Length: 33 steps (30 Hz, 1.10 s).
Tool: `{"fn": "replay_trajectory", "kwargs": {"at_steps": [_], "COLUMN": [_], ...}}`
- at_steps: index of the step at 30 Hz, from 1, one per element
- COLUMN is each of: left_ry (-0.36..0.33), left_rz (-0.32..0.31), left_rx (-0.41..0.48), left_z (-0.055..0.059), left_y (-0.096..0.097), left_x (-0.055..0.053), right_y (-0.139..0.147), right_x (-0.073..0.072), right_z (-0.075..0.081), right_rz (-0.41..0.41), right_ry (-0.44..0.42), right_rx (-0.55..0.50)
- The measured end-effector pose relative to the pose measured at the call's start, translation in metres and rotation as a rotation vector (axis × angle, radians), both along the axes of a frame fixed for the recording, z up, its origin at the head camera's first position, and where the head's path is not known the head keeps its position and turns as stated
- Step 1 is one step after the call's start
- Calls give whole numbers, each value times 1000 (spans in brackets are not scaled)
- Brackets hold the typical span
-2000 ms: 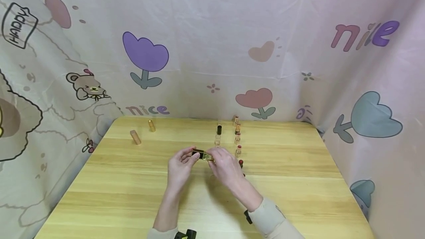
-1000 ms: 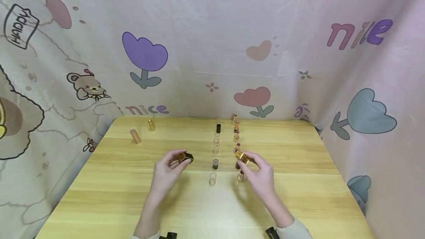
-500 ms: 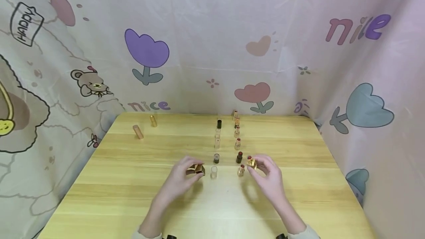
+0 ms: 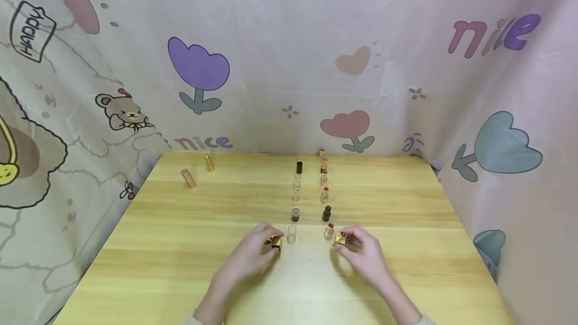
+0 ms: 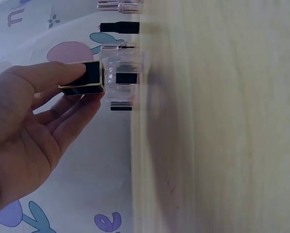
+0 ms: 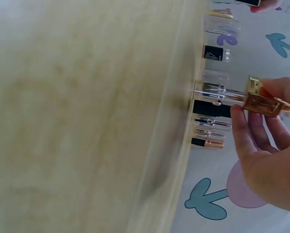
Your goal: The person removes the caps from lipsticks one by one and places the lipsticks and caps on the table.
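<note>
My left hand (image 4: 254,251) pinches a square black lipstick cap with gold edges (image 5: 90,80) between thumb and fingers. In the head view the cap's gold-lined opening faces up, just left of the nearest clear cap (image 4: 292,234). My right hand (image 4: 365,252) grips a square gold lipstick (image 6: 261,97) by its base, its red tip pointing up. It is close beside the nearest uncapped lipstick (image 4: 329,231) in the right-hand row. In both wrist views the held pieces are raised above the tabletop.
On the wooden table (image 4: 180,265) several caps, such as a black one (image 4: 299,167), form a row. Uncapped lipsticks, among them a black-cased one (image 4: 327,213), stand in a parallel row. Farther left are a pinkish lipstick tube (image 4: 188,178) and a gold tube (image 4: 209,163).
Both hands were together on the lipstick; the cap came off and the hands parted. Both then moved nearer the table's front, with the cap and the lipstick turned to point upward.
</note>
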<state>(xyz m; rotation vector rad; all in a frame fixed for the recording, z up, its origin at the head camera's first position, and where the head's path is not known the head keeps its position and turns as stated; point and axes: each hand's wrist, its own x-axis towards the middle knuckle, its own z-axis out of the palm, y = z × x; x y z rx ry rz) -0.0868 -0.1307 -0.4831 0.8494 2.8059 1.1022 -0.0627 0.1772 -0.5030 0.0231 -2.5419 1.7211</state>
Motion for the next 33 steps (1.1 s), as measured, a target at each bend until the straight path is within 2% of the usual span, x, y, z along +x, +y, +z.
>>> {"fn": "replay_trajectory", "kwargs": {"at_steps": [6, 11, 16, 21, 28, 33], "left_ry": [-13, 14, -21, -32, -34, -50], "left_rz": [-37, -54, -44, -85, -120, -121], "left_rx": [-77, -104, -149, -172, -198, -195], "left_z": [-3, -6, -6, -7, -9, -11], "left_y": [6, 11, 14, 18, 22, 24], "left_x": [1, -1, -4, -5, -6, -6], "right_y": [2, 3, 3, 3, 1, 2], "right_x": [1, -2, -5, -7, -8, -9], "right_z": [-3, -4, -3, -4, -2, 0], "right_rz": [74, 146, 226, 278, 306, 310], "right_ry": [-41, -59, -95, -111, -126, -117], "right_rx": [140, 227, 256, 260, 241, 266]}}
